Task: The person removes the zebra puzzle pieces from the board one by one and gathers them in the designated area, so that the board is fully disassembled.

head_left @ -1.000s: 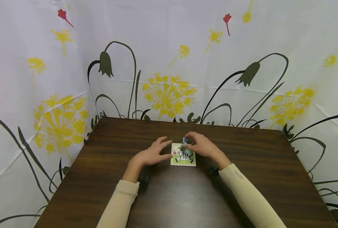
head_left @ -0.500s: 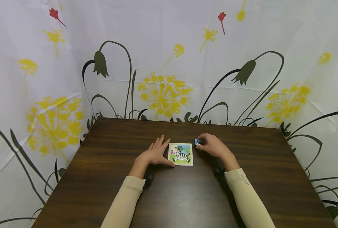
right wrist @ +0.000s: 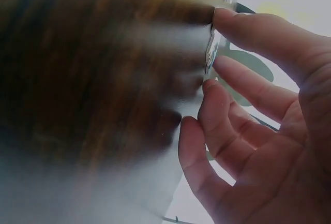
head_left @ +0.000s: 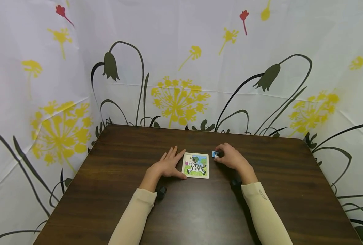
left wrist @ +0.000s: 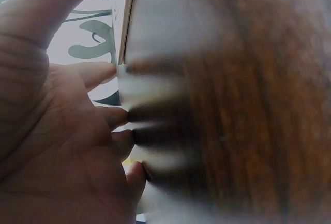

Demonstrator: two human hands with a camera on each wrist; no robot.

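A small square picture puzzle with a zebra on green grass and a pale frame lies flat on the brown table. My left hand is spread along its left side, thumb at the lower left corner and index fingertip by the upper left corner. In the left wrist view the other fingertips rest on the tabletop. Right of the puzzle, my right hand pinches a small blue puzzle piece between thumb and fingers, low at the table. The right wrist view shows the piece edge-on, its face hidden.
The dark wooden table reaches to a white curtain printed with flowers, which stands behind and at both sides. Black wrist devices sit under both wrists.
My right hand has moved off the puzzle to the right with the blue piece and down to the table. My left hand has come closer to the puzzle's left edge, fingers spread.
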